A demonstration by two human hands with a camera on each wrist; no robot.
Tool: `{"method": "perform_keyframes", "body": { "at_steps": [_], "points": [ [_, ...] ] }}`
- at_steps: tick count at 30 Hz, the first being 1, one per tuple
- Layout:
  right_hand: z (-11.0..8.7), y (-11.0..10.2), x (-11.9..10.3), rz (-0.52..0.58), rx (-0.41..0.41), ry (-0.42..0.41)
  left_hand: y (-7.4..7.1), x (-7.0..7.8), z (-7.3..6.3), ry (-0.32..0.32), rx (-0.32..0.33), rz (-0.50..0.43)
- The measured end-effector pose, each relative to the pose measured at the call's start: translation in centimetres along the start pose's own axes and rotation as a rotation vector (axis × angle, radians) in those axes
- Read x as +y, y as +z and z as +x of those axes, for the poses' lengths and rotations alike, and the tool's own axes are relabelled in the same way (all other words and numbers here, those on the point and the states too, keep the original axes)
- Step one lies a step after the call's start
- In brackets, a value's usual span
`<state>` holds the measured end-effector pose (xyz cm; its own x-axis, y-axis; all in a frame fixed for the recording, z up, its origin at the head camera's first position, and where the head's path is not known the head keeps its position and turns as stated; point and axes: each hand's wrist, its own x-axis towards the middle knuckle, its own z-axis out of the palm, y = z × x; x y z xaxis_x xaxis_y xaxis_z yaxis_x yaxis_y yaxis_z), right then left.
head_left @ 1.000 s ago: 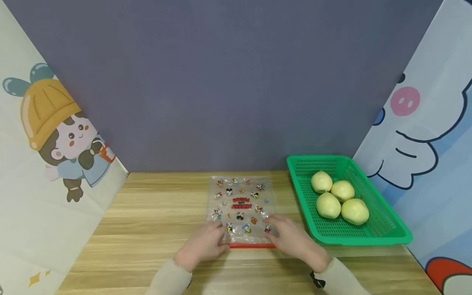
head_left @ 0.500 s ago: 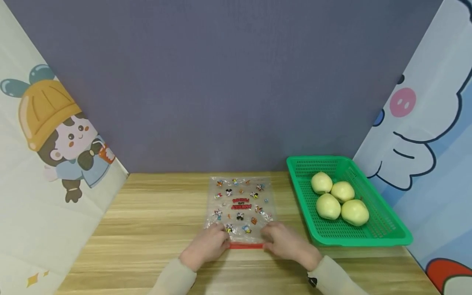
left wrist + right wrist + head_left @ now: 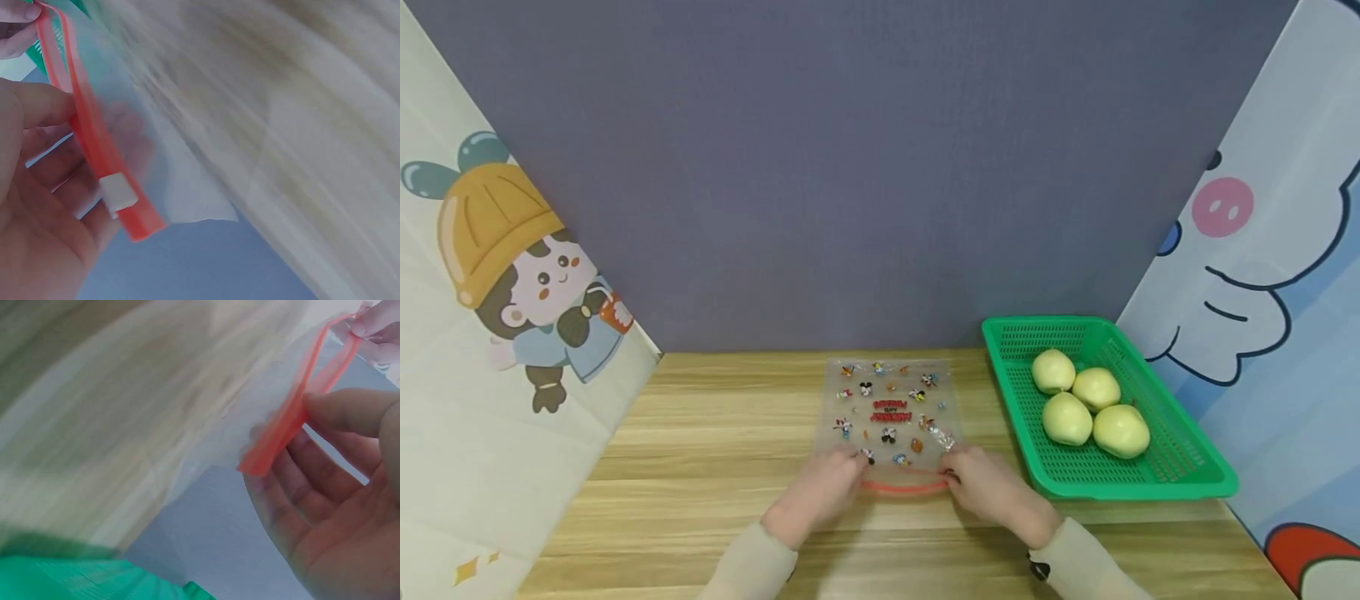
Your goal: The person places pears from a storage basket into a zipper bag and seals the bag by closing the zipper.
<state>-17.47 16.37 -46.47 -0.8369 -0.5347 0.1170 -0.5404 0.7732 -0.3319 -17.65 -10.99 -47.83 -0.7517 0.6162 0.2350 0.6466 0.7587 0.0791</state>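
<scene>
A clear plastic zipper bag (image 3: 891, 412) with small cartoon prints lies on the wooden table, its red-edged mouth toward me. My left hand (image 3: 823, 490) pinches the left part of that mouth between thumb and fingers. A white slider (image 3: 118, 192) sits near the left end of the red zipper strip (image 3: 94, 137). At the right part of the mouth, my right hand (image 3: 988, 490) pinches the red edge (image 3: 281, 434) likewise. Between the hands the two red edges stand apart and the mouth gapes. Some fingers are behind the film in both wrist views.
To the right of the bag stands a green plastic basket (image 3: 1037, 454) with several pale yellow-green, apple-like fruits (image 3: 1122, 431) inside. A grey panel (image 3: 820, 175) rises behind the wooden table (image 3: 700, 450). Printed cartoon sheets flank both sides.
Both hands have taken hold of the bag's mouth from lying over its corners. Its red edge has lifted and parted into two strips. The basket and fruits have not moved.
</scene>
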Motion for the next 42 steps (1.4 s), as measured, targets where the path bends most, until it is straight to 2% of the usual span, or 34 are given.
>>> {"method": "perform_keyframes", "body": {
  "at_steps": [6,10,15,20,22,26,29,31,34,39,42],
  "points": [
    [0.1,-1.7,-0.6,-0.077,0.147,0.002,-1.9,-0.1,0.6,0.025,0.089,0.018],
    [0.2,-2.6,-1.0,-0.092,0.246,0.008,-3.0,-0.3,1.2,0.038,0.175,0.029],
    [0.5,-3.6,-1.1,-0.094,0.342,-0.015,-4.4,-0.4,1.8,0.019,0.252,-0.037],
    [0.8,-4.6,-1.3,-0.115,0.468,-0.098,-5.7,-0.5,2.6,-0.004,0.314,-0.1],
    [0.8,-5.0,-1.5,-0.133,0.522,-0.148,-6.2,-0.6,2.9,-0.02,0.323,-0.114],
    [0.8,-5.6,-2.4,-0.17,0.633,-0.327,-7.3,-0.6,3.4,-0.057,0.32,-0.14],
    [0.9,-5.9,-3.2,-0.191,0.654,-0.451,-8.3,-0.6,3.8,-0.082,0.306,-0.17],
    [1.1,-5.9,-3.6,-0.202,0.637,-0.468,-9.1,-0.5,4.1,-0.087,0.295,-0.18],
    [1.6,-5.9,-3.8,-0.224,0.657,-0.461,-10.3,-0.5,4.5,-0.09,0.284,-0.194],
    [1.9,-6.5,-3.5,-0.242,0.697,-0.447,-12.5,-0.3,5.3,-0.082,0.289,-0.155],
    [1.7,-7.2,-3.4,-0.222,0.688,-0.459,-13.9,-0.3,5.8,-0.112,0.255,-0.19]
  ]
}}
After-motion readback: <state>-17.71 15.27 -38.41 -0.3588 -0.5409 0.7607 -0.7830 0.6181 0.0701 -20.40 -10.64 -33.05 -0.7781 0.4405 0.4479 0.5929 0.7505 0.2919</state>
